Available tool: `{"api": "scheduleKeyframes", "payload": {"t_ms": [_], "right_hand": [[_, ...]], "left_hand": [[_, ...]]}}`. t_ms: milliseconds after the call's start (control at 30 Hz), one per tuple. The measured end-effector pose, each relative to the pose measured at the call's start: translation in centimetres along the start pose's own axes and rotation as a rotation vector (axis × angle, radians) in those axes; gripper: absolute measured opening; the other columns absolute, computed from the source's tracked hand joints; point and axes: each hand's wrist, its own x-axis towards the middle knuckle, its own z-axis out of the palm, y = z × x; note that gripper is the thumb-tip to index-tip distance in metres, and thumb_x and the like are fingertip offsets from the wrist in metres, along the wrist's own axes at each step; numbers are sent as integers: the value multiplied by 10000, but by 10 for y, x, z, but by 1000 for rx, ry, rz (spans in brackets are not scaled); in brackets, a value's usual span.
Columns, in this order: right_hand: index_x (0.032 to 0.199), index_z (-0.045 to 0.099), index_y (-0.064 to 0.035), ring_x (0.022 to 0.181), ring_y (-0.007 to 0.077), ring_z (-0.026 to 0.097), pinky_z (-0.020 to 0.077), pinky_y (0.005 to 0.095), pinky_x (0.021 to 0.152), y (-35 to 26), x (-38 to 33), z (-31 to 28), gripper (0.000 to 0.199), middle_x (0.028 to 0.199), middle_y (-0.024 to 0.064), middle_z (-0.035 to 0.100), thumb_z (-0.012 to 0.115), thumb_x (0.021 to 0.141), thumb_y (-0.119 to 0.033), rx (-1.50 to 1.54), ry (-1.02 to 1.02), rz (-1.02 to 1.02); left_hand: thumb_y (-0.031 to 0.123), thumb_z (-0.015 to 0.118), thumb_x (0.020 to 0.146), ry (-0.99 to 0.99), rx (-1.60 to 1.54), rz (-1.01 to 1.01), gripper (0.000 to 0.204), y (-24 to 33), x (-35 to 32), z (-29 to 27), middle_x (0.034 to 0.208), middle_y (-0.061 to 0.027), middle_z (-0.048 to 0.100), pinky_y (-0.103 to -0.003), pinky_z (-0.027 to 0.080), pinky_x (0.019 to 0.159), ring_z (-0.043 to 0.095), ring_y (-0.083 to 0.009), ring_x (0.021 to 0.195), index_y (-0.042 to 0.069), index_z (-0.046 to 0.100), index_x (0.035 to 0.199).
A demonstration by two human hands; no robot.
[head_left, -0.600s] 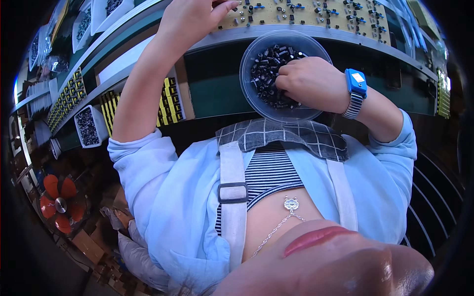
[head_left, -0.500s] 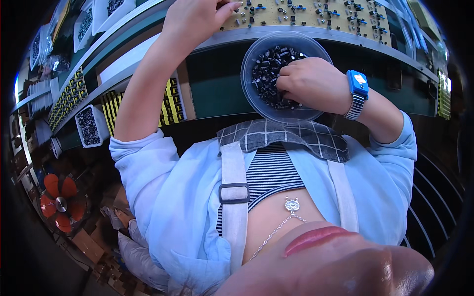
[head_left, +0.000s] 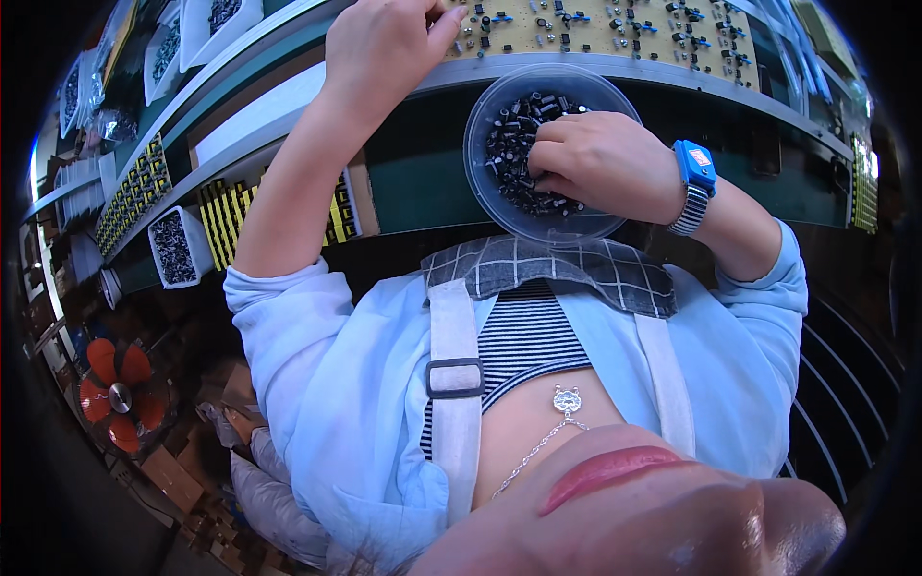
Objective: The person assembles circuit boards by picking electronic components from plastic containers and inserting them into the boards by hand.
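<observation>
My right hand [head_left: 607, 165] is down in a round clear plastic tub [head_left: 477, 187], its fingers curled into a pile of small black cylindrical capacitors [head_left: 514, 134]. Its fingertips are hidden among the parts. At the top edge, my left hand [head_left: 389, 48] is by the left end of a tan circuit board panel [head_left: 605, 24], thumb and fingers drawn together. What they pinch, if anything, cannot be made out, and part of this hand is cut off by the frame. Rows of small black, blue and silver components stand on the panel. A blue wristband [head_left: 696, 165] circles my right wrist.
A metal rail [head_left: 663, 72] runs between panel and tub. Black-and-yellow parts [head_left: 221, 206] lie in rows beneath my left forearm. A white bin of small parts [head_left: 175, 248] sits farther left, with more bins [head_left: 221, 24] above. An orange-bladed fan [head_left: 119, 396] stands lower left.
My left hand has shifted slightly right and upward along the panel's edge. The tub has slid a little left, and my right hand in it has moved slightly left too.
</observation>
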Motion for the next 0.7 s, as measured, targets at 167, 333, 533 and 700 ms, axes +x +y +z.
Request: {"api": "scheduleKeyframes", "payload": {"t_ms": [167, 333, 533, 700], "right_hand": [[892, 636, -64, 824, 270, 674, 528, 378, 717, 0, -2, 0, 146, 860, 94, 673, 679, 858, -200, 42, 22, 24], [893, 618, -68, 801, 273, 675, 526, 382, 701, 0, -3, -3, 155, 845, 96, 677, 673, 870, -211, 58, 40, 23], [894, 618, -67, 807, 271, 675, 527, 380, 701, -1, -5, -5, 169, 852, 95, 676, 676, 872, -224, 69, 50, 23], [925, 657, -71, 824, 265, 675, 534, 372, 717, -2, -8, -5, 181, 866, 87, 674, 678, 875, -244, 41, 88, -1]], "left_hand": [[146, 691, 786, 73, 40, 23, 138, 2, -1, 1, 750, -131, 622, -418, 497, 678, 619, -326, 758, 38, 643, 715], [124, 700, 774, 110, 15, 36, 133, 9, -4, 3, 734, -133, 614, -417, 494, 664, 615, -328, 743, 36, 632, 701], [109, 717, 757, 209, 4, 25, 129, 12, -6, 7, 716, -132, 601, -414, 490, 647, 607, -332, 711, 39, 628, 694], [118, 730, 751, 185, 52, 49, 147, 13, -6, 4, 708, -124, 594, -412, 480, 633, 600, -326, 693, 43, 620, 688]]}}
